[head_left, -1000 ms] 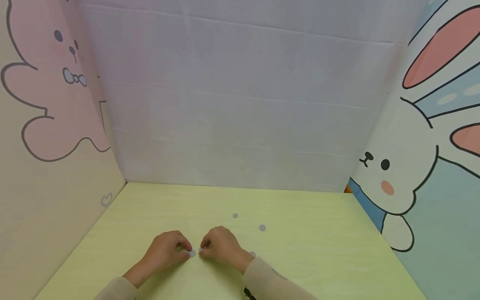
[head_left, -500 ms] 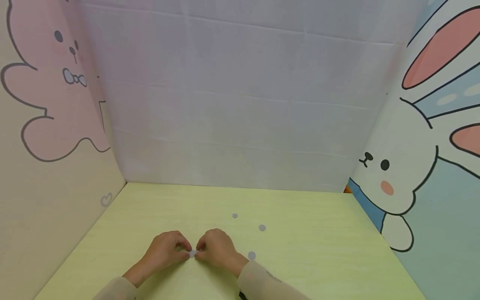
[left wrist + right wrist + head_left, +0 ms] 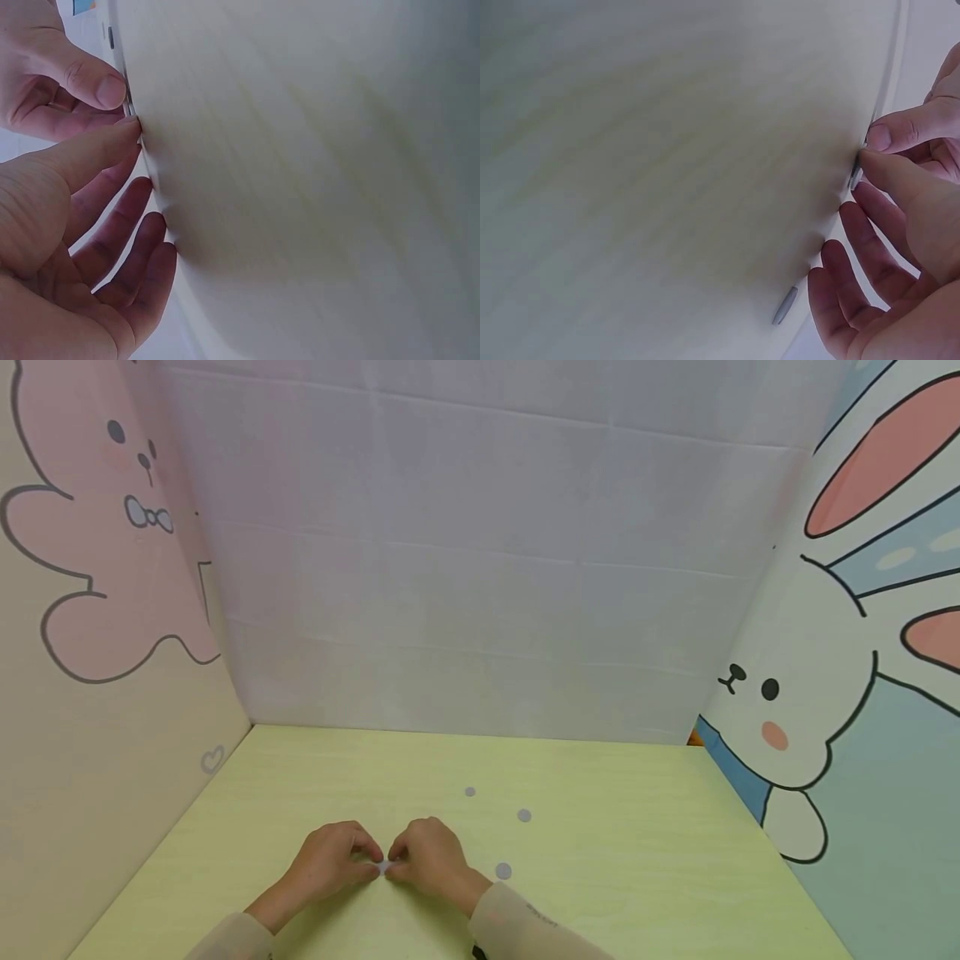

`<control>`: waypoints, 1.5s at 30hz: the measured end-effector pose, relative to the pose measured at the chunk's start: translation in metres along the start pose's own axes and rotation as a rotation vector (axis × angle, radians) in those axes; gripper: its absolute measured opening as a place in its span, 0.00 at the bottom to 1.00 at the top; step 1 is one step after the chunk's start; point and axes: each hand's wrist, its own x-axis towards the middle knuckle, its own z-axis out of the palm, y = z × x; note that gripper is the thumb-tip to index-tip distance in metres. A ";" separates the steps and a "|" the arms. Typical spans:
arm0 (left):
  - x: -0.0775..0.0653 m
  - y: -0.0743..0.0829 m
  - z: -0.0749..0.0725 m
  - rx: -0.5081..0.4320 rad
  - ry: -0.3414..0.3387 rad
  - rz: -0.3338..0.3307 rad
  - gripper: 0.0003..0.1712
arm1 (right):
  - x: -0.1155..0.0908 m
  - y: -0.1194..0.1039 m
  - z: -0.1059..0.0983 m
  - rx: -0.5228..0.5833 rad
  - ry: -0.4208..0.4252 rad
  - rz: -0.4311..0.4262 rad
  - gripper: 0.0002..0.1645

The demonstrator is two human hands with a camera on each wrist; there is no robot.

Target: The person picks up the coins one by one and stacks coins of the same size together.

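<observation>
Left grip (image 3: 330,860) and right grip (image 3: 429,858) are both clamped, thumbs and fingertips pinching at a grey held disc (image 3: 383,867) between them; whether it is one disc or two overlapping, I cannot tell; it sits down by the surface of the counter, left of its middle, well in from the far edge. Creased and pale, the sheet (image 3: 480,552) rises along the far edge; the counter (image 3: 637,827) is yellow-green; a rabbit (image 3: 810,727) shows on the wall at its right edge, a pink bear (image 3: 135,577) on the wall at its left edge; beige sleeves (image 3: 532,922) reach the wrists; three loose discs lie flat and well apart: the near disc (image 3: 503,871) by the right sleeve, the middle disc (image 3: 524,816) beyond it, the far disc (image 3: 470,792) closest to the far edge.
</observation>
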 end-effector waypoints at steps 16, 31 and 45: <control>0.001 0.003 -0.002 -0.001 -0.013 0.029 0.10 | 0.000 0.003 0.003 -0.006 0.027 0.006 0.09; 0.000 0.001 0.000 0.013 0.001 0.041 0.10 | -0.003 0.008 0.001 0.014 0.022 -0.006 0.11; 0.000 0.000 0.001 -0.001 -0.007 0.025 0.11 | -0.002 0.008 0.001 0.071 0.002 0.022 0.07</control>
